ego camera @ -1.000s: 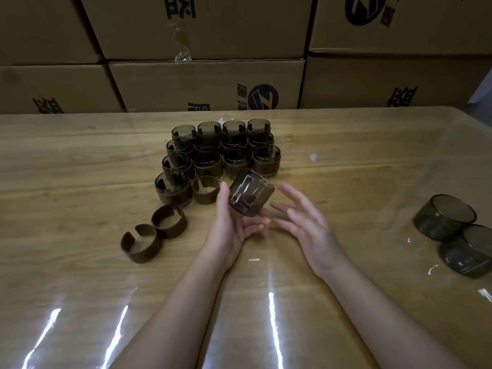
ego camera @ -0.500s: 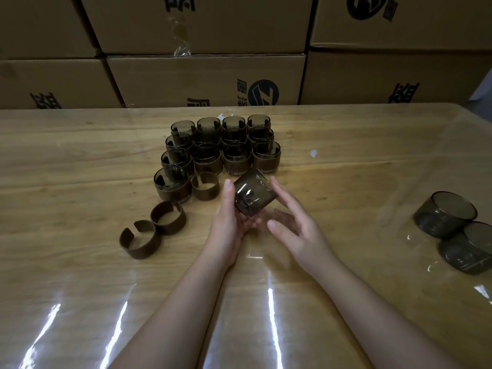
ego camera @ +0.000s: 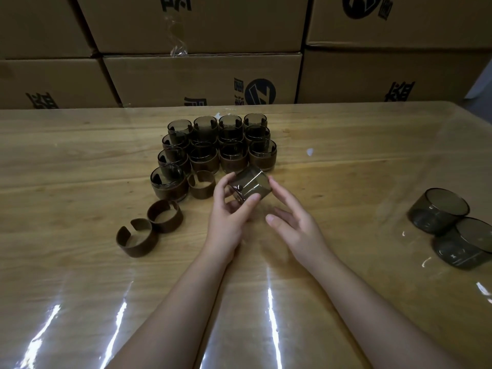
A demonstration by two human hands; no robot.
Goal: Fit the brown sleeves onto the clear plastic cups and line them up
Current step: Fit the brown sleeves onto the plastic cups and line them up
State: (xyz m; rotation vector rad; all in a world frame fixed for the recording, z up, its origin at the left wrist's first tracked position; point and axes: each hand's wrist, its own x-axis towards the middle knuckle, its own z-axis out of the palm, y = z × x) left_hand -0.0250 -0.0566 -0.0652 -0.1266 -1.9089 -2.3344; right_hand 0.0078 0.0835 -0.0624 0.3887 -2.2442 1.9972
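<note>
While the left hand holds a bare cup tilted up off the table, thumb and fingers curled round its wall, the right hand sits just beside it with fingers loose and spread; one fingertip seems to brush the cup's right side, but it grips nothing. From where I stand this looks like the step between picking up a cup and dressing it: the cup has no brown band on it yet. Just to its left an empty sleeve stands at the end of the front row, next to the block of finished cups. Two more sleeves lie nearer, to the left, and two bare cups wait well off to the right. Next, I reckon, the cup must be turned upright and pressed into that standing sleeve, which wants it squared over the ring before pushing down.
</note>
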